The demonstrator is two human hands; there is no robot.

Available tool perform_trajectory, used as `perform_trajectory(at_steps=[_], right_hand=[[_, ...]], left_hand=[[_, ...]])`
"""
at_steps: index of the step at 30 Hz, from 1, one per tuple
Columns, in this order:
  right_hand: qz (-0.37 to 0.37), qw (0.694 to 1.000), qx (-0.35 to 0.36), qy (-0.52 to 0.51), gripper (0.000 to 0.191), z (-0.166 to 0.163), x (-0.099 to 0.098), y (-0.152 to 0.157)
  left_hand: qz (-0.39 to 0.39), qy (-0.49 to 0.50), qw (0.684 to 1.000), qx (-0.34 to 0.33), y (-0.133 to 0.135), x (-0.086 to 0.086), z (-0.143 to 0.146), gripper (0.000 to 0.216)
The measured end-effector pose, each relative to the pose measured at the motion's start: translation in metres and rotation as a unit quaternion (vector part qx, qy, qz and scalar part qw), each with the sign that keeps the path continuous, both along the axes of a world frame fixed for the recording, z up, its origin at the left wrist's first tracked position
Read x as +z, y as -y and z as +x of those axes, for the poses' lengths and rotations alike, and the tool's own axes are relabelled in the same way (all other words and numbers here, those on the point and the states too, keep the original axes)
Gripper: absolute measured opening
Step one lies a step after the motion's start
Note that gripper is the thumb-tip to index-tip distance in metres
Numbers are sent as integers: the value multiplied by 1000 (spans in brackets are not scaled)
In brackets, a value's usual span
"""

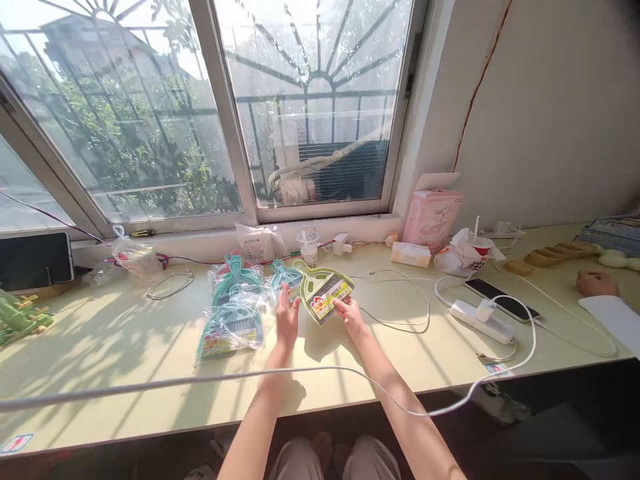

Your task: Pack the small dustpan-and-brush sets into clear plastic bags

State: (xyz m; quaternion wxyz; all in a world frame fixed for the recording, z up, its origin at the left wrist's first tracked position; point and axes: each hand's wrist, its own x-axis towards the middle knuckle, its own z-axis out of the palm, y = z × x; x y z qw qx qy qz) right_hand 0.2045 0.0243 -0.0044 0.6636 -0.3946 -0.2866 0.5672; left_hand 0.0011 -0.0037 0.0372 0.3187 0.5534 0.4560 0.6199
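My right hand (353, 319) pinches the lower right edge of a small green dustpan-and-brush set (325, 293). The set is tilted above the table, its handle pointing up and left, with a printed yellow label on the brush. To its left, my left hand (287, 320) is raised with fingers stretched up and thumb apart, holding nothing. Just behind those fingers lies a small blue dustpan set (285, 275); whether they touch it I cannot tell. Teal dustpan sets in clear plastic wrap (233, 313) lie further left, partly overlapping one another.
A white cable (200, 378) runs across the front, over my forearms. On the right are a power strip (481, 321), a phone (501, 299) and a pink box (433, 217). A lidded cup (308, 248) stands by the window. A dark screen (35, 261) sits far left.
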Motion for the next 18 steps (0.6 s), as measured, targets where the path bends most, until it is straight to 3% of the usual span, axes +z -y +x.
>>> perform_trajectory(at_steps=[3,6,10,14,18], right_hand=[[28,999,-18,-32,42,-1,-9,-8],[46,998,1,-44,42,-1,-14,-12],[31,998,1,-51,41,0,-13,-12],[15,998,-12,-53,38,3,-9,-10],[4,997,-25,-70,36,7,-5,-6]], left_hand=[[66,-227,967,98,20,-2,-49,39],[-8,-383,902,200,33,-5,-100,38],[-59,-488,850,189,44,-7,-132,33],[-27,-443,874,195,42,9,-122,41],[69,-364,904,212,19,33,-82,30]])
